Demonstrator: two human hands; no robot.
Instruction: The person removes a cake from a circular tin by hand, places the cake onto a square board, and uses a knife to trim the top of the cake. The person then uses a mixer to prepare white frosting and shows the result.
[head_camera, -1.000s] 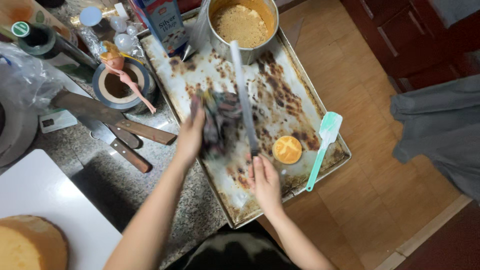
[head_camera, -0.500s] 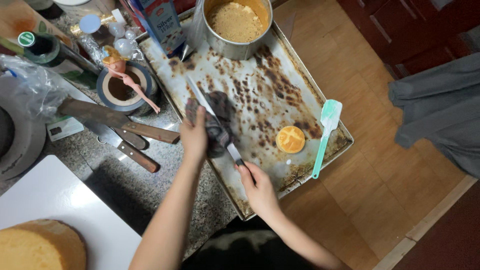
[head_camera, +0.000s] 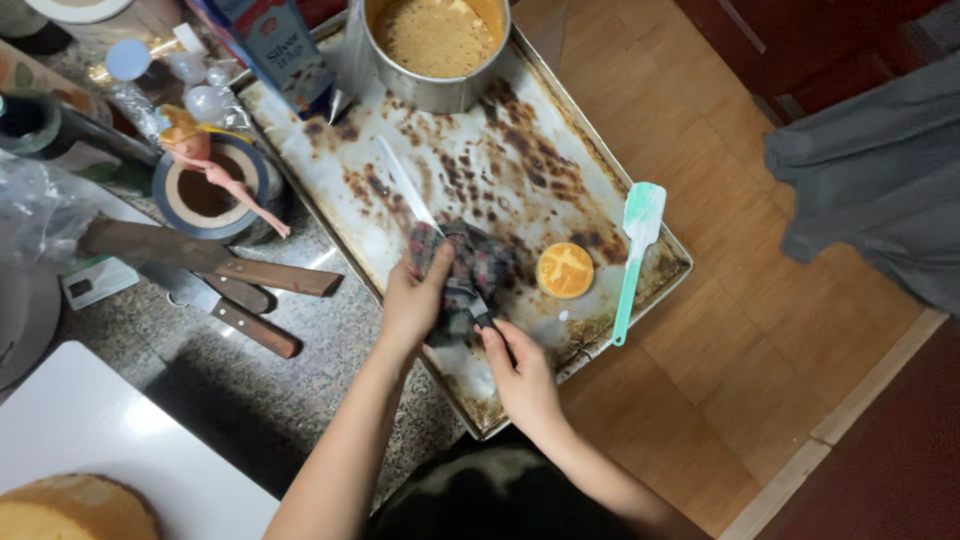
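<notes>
— What filled most of the frame?

— A speckled desk (head_camera: 330, 340) carrying a big scorched baking tray (head_camera: 470, 170), which ran from the upper centre down toward the lower middle. A round metal cake tin (head_camera: 436, 48) of sponge sat at the tray's top end.

— And the hands?

— At the middle of the frame. The left hand (head_camera: 412, 300) was closed over a dark checked cloth (head_camera: 472, 275) bunched on the tray, wrapped about a long knife (head_camera: 408, 188) whose blade pointed to the upper left. The right hand (head_camera: 520, 372), just below, pinched the knife's handle end.

— Anything smaller?

— A mint spatula (head_camera: 634, 252) lay at the tray's right rim, with an orange disc (head_camera: 565, 270) between it and the cloth. Two wooden-handled knives (head_camera: 215, 280) lay left on the desk.
</notes>
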